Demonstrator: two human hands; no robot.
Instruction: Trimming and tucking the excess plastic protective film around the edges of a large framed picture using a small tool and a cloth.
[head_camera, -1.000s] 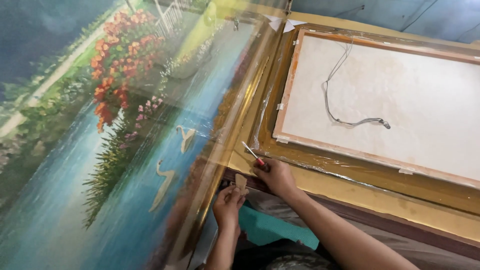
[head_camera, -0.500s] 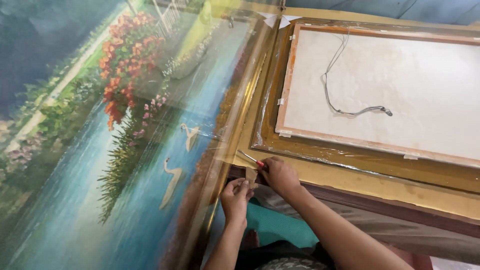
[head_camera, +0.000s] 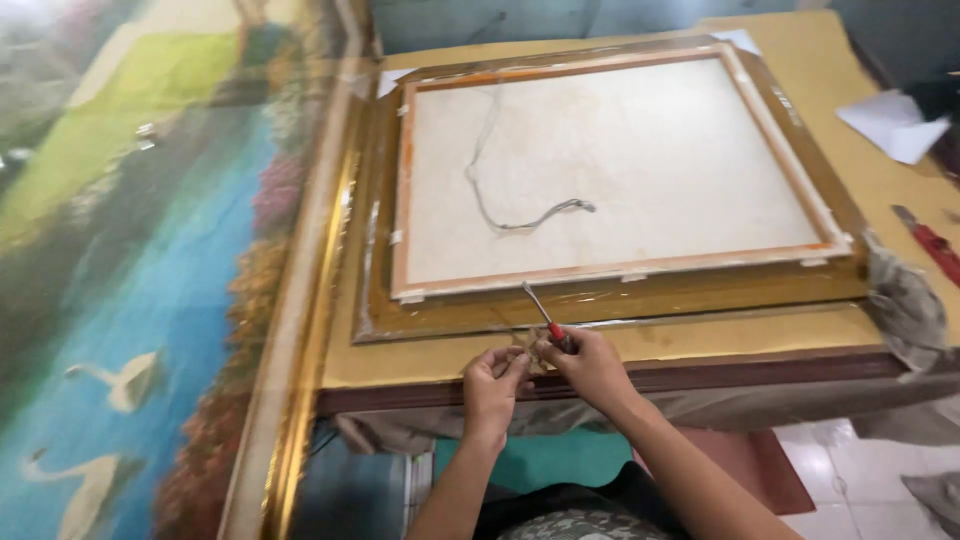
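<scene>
A frame (head_camera: 610, 300) lies face-down on the table (head_camera: 760, 340), painting (head_camera: 130, 300) to its left.

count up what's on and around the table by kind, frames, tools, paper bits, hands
Framed pictures: 2, the face-down framed canvas on the table and the big landscape painting beside it
Tools: 2, the red-handled screwdriver in the right hand and a red utility knife
Hanging wire: 1
White paper pieces: 1
Hands: 2, with the left hand
Total: 8
</scene>
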